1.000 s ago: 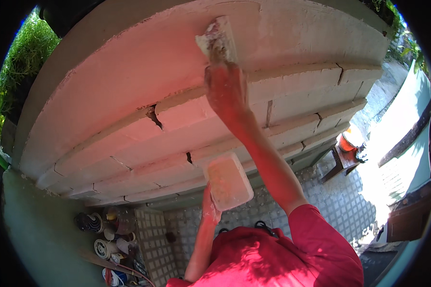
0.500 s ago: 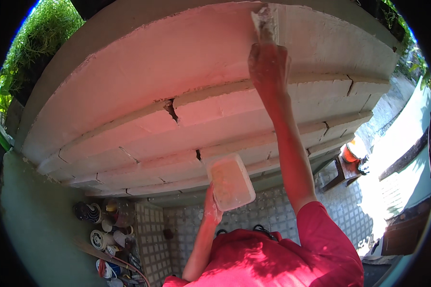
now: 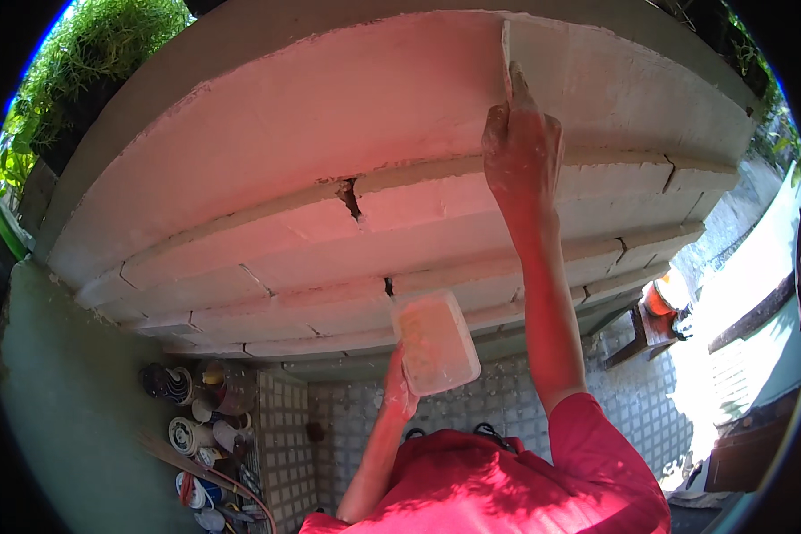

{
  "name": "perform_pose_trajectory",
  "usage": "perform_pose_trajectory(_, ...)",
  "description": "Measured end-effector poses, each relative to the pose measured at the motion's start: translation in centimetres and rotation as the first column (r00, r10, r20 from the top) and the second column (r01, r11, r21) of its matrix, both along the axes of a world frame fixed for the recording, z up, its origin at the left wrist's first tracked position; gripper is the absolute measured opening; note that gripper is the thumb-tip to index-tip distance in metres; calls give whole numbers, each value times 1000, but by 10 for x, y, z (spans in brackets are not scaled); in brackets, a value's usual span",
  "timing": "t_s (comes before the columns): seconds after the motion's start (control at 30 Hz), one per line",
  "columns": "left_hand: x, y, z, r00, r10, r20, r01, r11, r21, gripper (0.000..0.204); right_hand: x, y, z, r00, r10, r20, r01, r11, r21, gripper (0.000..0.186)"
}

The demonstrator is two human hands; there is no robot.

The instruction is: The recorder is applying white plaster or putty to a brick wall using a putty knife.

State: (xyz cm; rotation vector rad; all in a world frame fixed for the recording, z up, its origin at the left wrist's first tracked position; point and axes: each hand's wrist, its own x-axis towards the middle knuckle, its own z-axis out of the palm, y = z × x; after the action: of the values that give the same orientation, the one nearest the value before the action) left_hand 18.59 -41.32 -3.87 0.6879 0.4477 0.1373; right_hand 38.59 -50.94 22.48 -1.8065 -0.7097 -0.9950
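Note:
My right hand (image 3: 523,151) is closed round a putty knife (image 3: 507,55), its index finger stretched along the tool. Seen almost edge-on, the blade stands against the smooth top band of a whitish plastered wall (image 3: 347,107); its handle is hidden in my fist. Lower down, my left hand (image 3: 400,393) grips the side of a rectangular plastic tub (image 3: 458,365). Pale paste (image 3: 427,334) lies inside the tub. White smears mark both hands.
Stepped ledges (image 3: 436,182) with dark cracks (image 3: 351,198) run across the wall below. Pots and buckets (image 3: 187,436) crowd the lower left. At right, an orange-and-white bucket (image 3: 660,295) stands on a small wooden bench (image 3: 632,338). Green plants (image 3: 107,53) overhang the top left.
The putty knife has turned from showing its smeared flat face to nearly edge-on. My right hand sits slightly lower in the picture; my left hand still holds the tub.

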Motion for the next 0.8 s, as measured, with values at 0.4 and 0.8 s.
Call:
perform_pose_trajectory(0.4, -9, 21, -6, 1000, -21, 6, 21, 1000, 6, 60, -23, 92, -13, 956, 12, 292, 64, 966, -249, 43)
perform_pose_trajectory(0.8, -11, 27, -2, 999, -32, -24, 32, 999, 18, 52, 33, 26, 16, 788, -81, 610, 299, 917, -263, 46)
